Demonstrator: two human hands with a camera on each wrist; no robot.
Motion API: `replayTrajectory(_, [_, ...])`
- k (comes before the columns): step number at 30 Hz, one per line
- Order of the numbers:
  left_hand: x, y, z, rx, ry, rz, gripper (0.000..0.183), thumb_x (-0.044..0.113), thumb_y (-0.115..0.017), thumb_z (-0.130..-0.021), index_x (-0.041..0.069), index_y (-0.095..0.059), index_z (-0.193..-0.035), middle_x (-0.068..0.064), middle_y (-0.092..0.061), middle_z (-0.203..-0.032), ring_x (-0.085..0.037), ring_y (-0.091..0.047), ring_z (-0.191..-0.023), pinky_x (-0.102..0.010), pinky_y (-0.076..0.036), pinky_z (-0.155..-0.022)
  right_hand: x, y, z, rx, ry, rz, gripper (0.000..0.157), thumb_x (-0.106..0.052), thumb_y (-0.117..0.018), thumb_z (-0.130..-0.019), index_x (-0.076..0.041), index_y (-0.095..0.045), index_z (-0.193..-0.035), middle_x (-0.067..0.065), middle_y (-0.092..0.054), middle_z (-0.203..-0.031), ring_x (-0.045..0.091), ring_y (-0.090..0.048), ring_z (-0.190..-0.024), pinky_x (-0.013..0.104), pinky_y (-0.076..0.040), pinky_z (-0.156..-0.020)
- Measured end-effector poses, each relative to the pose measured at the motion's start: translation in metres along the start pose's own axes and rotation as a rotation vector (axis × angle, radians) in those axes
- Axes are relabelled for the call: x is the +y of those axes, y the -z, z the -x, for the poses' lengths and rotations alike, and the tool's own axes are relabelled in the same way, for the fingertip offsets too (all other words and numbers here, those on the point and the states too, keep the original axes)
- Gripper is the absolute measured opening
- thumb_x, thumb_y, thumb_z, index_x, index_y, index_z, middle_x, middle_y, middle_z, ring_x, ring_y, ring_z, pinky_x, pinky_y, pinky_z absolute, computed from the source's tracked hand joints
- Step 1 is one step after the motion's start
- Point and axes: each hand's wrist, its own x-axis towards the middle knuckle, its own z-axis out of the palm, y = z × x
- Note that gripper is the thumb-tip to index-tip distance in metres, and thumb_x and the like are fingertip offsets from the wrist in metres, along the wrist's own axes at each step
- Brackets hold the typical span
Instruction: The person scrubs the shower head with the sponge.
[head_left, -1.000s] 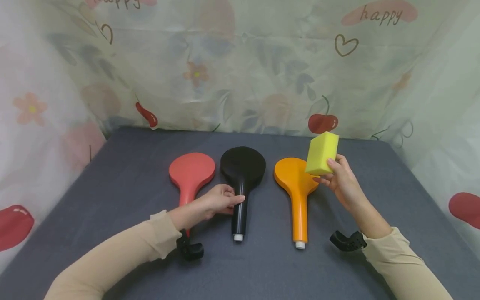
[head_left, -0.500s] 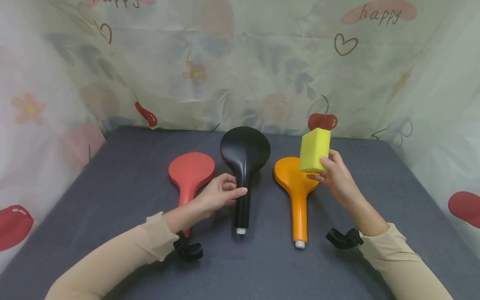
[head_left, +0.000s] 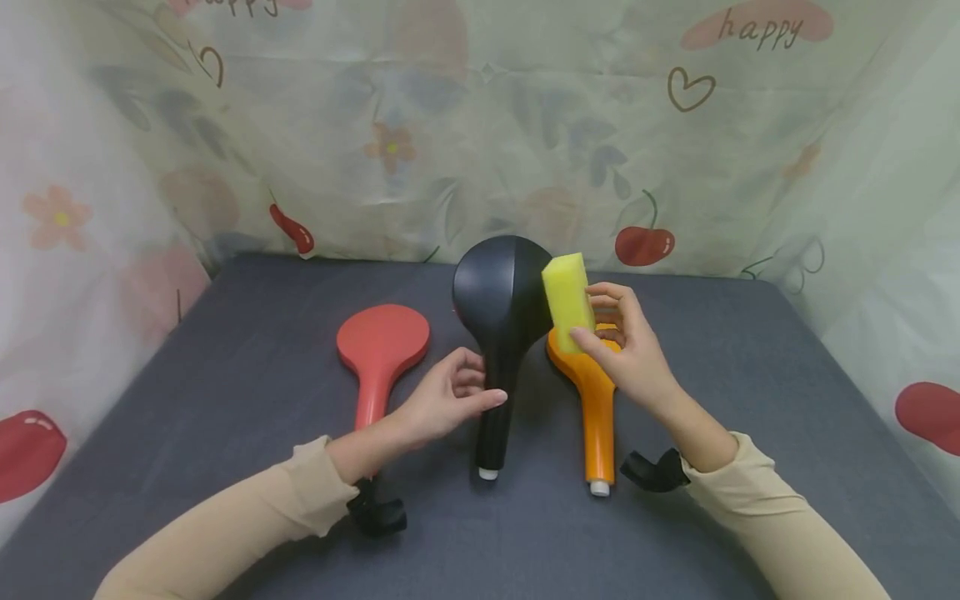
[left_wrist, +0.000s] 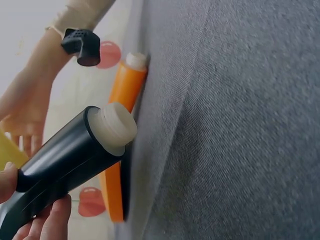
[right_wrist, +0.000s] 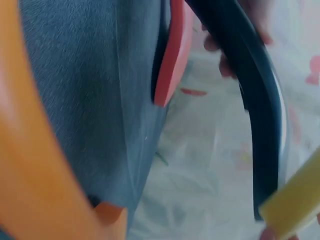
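Note:
My left hand (head_left: pixel 442 396) grips the handle of a black shower head (head_left: pixel 491 287), thumb across the front. Its round head is raised and tilted off the table, back side up. In the left wrist view its white threaded end (left_wrist: pixel 117 125) points out past my fingers. My right hand (head_left: pixel 637 358) holds a yellow sponge (head_left: pixel 564 296) between thumb and fingers, right at the right edge of the black head. The right wrist view shows the sponge overlapping that edge. An orange shower head (head_left: pixel 597 417) lies below my right hand, its round part mostly covered.
A red shower head (head_left: pixel 384 337) lies left of the black one, its handle partly behind my left forearm. All this is on a dark grey cloth-covered table (head_left: pixel 255 358). A patterned curtain (head_left: pixel 487 142) stands behind and at both sides.
The left hand has lifted the black shower head from the table and tilted its head up, rolling it slightly. The right hand has brought the sponge leftward to the black head.

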Motion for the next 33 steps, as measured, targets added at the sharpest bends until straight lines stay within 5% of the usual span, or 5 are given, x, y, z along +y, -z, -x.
replayTrajectory(8, [0.003, -0.004, 0.003, 0.018, -0.045, -0.035, 0.042, 0.016, -0.068, -0.085, 0.003, -0.044, -0.117, -0.018, -0.059, -0.115, -0.019, -0.062, -0.098, -0.035, -0.055, -0.086, -0.011, -0.027, 0.007, 0.120, 0.435, 0.323, 0.059, -0.013, -0.080, -0.067, -0.008, -0.055, -0.120, 0.019, -0.047, -0.115, 0.029, -0.045, -0.105, 0.039, -0.046, -0.077])
replayTrajectory(12, [0.004, -0.005, 0.004, 0.030, -0.050, -0.056, 0.043, 0.018, -0.068, -0.085, 0.003, -0.044, -0.118, -0.015, -0.054, -0.118, -0.020, -0.058, -0.102, -0.035, -0.055, -0.086, -0.011, -0.033, 0.007, 0.126, 0.553, 0.450, 0.060, -0.018, -0.083, -0.064, -0.011, -0.060, -0.118, 0.020, -0.049, -0.114, 0.032, -0.046, -0.102, 0.038, -0.047, -0.073])
replayTrajectory(16, [0.004, -0.004, 0.005, 0.017, -0.062, -0.052, 0.043, 0.016, -0.068, -0.085, 0.002, -0.044, -0.117, -0.018, -0.058, -0.117, -0.021, -0.061, -0.100, -0.035, -0.055, -0.085, -0.008, -0.031, 0.004, 0.149, 0.541, 0.473, 0.058, -0.018, -0.083, -0.064, -0.011, -0.061, -0.118, 0.021, -0.049, -0.113, 0.033, -0.045, -0.100, 0.037, -0.044, -0.072])
replayTrajectory(27, [0.002, -0.004, 0.008, 0.005, -0.081, -0.038, 0.039, 0.012, -0.068, -0.085, 0.002, -0.044, -0.114, -0.020, -0.063, -0.112, -0.019, -0.063, -0.096, -0.032, -0.054, -0.085, 0.009, -0.009, -0.018, 0.281, 0.315, 0.335, 0.047, -0.014, -0.075, -0.075, -0.004, -0.060, -0.118, 0.024, -0.047, -0.113, 0.036, -0.043, -0.103, 0.040, -0.038, -0.079])
replayTrajectory(33, [0.003, -0.004, 0.008, 0.017, -0.102, -0.073, 0.038, 0.013, -0.069, -0.084, 0.003, -0.046, -0.113, -0.018, -0.064, -0.111, -0.020, -0.062, -0.100, -0.035, -0.052, -0.090, 0.004, -0.016, -0.014, 0.271, 0.306, 0.296, 0.047, -0.015, -0.072, -0.075, -0.005, -0.059, -0.119, 0.023, -0.046, -0.113, 0.034, -0.042, -0.104, 0.037, -0.037, -0.077])
